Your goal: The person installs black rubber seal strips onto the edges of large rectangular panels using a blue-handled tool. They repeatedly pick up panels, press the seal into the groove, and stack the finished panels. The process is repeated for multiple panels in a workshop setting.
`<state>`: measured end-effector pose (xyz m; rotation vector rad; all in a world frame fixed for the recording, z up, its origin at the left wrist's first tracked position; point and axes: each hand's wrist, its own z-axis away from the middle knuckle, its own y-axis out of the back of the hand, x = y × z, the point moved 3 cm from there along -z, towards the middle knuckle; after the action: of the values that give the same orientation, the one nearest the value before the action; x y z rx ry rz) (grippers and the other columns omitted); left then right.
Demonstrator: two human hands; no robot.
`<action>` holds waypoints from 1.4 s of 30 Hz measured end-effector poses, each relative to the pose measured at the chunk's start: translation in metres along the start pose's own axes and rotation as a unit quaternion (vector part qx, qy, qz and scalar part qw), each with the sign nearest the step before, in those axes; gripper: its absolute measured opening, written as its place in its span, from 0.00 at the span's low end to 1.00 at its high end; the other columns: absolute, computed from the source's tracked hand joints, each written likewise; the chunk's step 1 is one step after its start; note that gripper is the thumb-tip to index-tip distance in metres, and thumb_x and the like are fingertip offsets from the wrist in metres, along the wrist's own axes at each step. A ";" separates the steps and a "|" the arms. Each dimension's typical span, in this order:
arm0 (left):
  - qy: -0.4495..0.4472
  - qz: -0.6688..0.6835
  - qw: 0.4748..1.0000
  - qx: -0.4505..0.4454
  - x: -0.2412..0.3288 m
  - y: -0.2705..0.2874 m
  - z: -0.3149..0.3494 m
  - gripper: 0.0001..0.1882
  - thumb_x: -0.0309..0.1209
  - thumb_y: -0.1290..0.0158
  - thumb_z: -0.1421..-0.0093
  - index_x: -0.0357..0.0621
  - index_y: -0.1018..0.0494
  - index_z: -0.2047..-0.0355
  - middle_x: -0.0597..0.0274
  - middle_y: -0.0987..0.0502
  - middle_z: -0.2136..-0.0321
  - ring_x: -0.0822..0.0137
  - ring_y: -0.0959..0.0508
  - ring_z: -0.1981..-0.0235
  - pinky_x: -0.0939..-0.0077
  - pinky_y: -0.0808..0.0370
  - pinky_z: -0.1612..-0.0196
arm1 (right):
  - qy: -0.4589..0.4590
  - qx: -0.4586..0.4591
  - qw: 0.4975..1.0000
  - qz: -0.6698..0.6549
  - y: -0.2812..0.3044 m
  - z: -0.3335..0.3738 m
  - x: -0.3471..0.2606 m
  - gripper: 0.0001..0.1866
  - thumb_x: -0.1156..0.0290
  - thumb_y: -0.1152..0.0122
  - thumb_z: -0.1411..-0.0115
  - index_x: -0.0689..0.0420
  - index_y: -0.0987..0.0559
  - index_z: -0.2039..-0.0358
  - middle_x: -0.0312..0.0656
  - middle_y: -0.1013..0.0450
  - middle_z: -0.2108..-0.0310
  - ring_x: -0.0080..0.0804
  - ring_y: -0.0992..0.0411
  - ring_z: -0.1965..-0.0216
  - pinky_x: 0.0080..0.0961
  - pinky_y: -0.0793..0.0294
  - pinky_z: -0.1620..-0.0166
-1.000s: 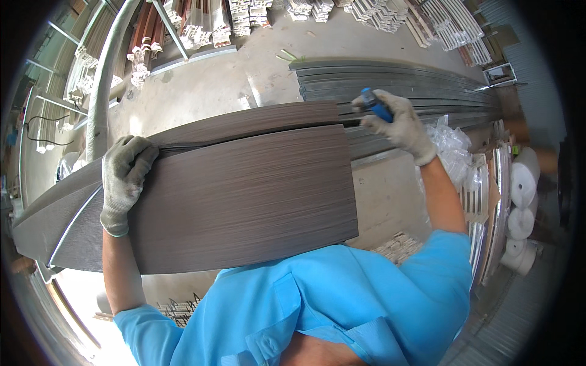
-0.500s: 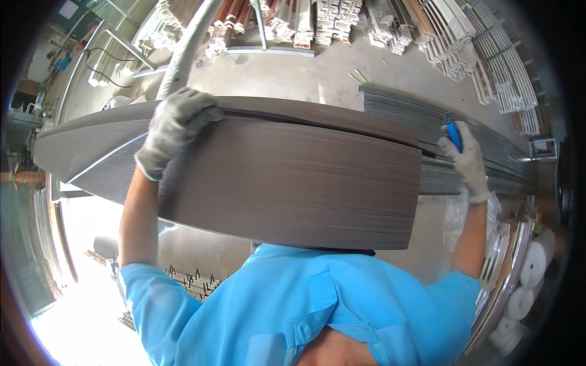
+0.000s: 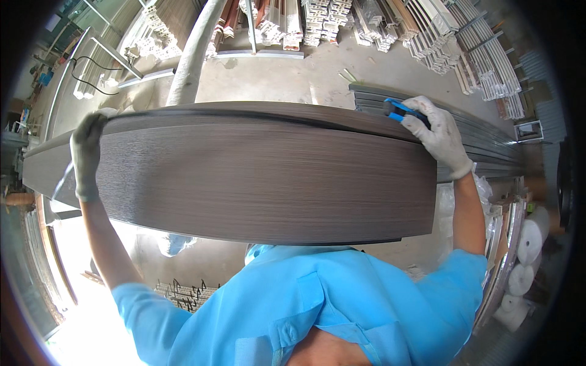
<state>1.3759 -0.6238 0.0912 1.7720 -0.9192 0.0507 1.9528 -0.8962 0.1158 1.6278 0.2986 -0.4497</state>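
A long dark brown panel with a wood-grain face (image 3: 262,177) lies across in front of me, its near edge close to my body. Along its far side runs a narrow dark gap, with a second brown strip (image 3: 293,111) beyond. Gloved in grey-white, my left hand (image 3: 88,152) is closed over the panel's far edge near the left end; its fingertips are partly hidden and blurred. My right hand (image 3: 441,131), in a similar glove, grips a small blue-and-black hand tool (image 3: 408,112) above the strip's right end. The tool's exact kind is unclear.
Grey long profiles (image 3: 488,143) lie beyond the right end. White and reddish profiles (image 3: 317,21) are stacked at the back, with a pale post (image 3: 194,58) rising at the far left-centre. White rolls (image 3: 530,241) stand at the right, near clear plastic wrap (image 3: 445,207).
My left hand has slid left along the panel's edge. My right hand has moved left with the blue tool, from beyond the panel's end to over its corner. The view has shifted slightly.
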 end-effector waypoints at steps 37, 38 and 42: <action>0.251 -0.005 0.957 -0.143 -0.148 0.124 0.087 0.09 0.30 0.40 0.40 0.36 0.20 0.66 0.60 0.23 0.76 0.72 0.26 0.74 0.74 0.28 0.68 | 0.281 -0.051 0.956 0.065 -0.177 -0.179 -0.226 0.25 0.43 0.37 0.42 0.52 0.16 0.57 0.45 0.22 0.77 0.42 0.22 0.74 0.36 0.24 0.67; 0.229 0.094 0.965 -0.089 -0.161 0.133 0.101 0.08 0.28 0.41 0.39 0.34 0.20 0.65 0.55 0.21 0.74 0.68 0.23 0.73 0.73 0.27 0.67 | 0.291 -0.040 0.954 0.058 -0.177 -0.178 -0.226 0.25 0.43 0.37 0.42 0.51 0.16 0.57 0.44 0.22 0.78 0.42 0.22 0.74 0.37 0.23 0.67; 0.029 -0.108 0.993 -0.020 -0.187 0.137 0.086 0.05 0.22 0.46 0.39 0.32 0.22 0.64 0.48 0.20 0.71 0.57 0.19 0.70 0.66 0.24 0.63 | 0.295 -0.035 0.953 0.063 -0.178 -0.179 -0.222 0.24 0.43 0.36 0.42 0.51 0.15 0.58 0.45 0.22 0.78 0.42 0.22 0.73 0.38 0.23 0.66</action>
<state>1.1293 -0.6070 0.0799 1.8131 -0.6775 -0.0561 1.6965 -0.6839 0.0711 1.6723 0.6441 0.1577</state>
